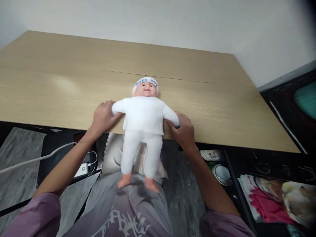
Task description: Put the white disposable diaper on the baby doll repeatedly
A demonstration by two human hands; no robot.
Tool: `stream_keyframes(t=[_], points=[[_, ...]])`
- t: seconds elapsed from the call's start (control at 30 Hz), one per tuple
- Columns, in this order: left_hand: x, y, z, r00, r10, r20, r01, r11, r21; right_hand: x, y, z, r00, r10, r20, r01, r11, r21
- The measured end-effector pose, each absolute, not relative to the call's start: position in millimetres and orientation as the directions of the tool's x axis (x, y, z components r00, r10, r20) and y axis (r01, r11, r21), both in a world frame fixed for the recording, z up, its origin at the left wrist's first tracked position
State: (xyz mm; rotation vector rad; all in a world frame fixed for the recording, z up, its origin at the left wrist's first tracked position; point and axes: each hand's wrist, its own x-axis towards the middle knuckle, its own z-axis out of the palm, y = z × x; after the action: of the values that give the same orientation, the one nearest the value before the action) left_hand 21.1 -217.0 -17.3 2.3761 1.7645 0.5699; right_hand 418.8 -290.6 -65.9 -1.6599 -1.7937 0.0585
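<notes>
A baby doll (144,113) in a white top and white trousers lies face up, its head and body on the wooden table and its legs hanging over the front edge. Blue lettering runs across its white cap (146,81). My left hand (105,115) is closed round the end of one doll sleeve, and my right hand (183,130) grips the other, so both arms are spread out sideways. Its bare feet (125,180) reach down to my lap.
The light wooden table (74,52) stretches to a white wall. Below its edge on the left, a black seat (56,154) carries a white charger (82,169) and cable. Lower right, a shelf holds a round lidded container (222,174) and pink cloth (270,205).
</notes>
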Motion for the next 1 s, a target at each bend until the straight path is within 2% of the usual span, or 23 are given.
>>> stream_keyframes(t=[0.37,0.73,1.0], points=[[26,-86,-37,0.275,0.91,0.31,0.9,-0.357,0.25,430,-150,-75,0.04,0.89,0.453,0.877,0.187,-0.443],[30,18,-44,0.252,0.901,0.355,0.862,-0.375,0.34,440,-44,-78,-0.033,0.867,0.496,0.862,0.276,-0.425],[49,62,-23,0.222,0.912,0.345,0.877,-0.341,0.338,450,21,-78,-0.032,0.842,0.538,0.882,0.276,-0.381]])
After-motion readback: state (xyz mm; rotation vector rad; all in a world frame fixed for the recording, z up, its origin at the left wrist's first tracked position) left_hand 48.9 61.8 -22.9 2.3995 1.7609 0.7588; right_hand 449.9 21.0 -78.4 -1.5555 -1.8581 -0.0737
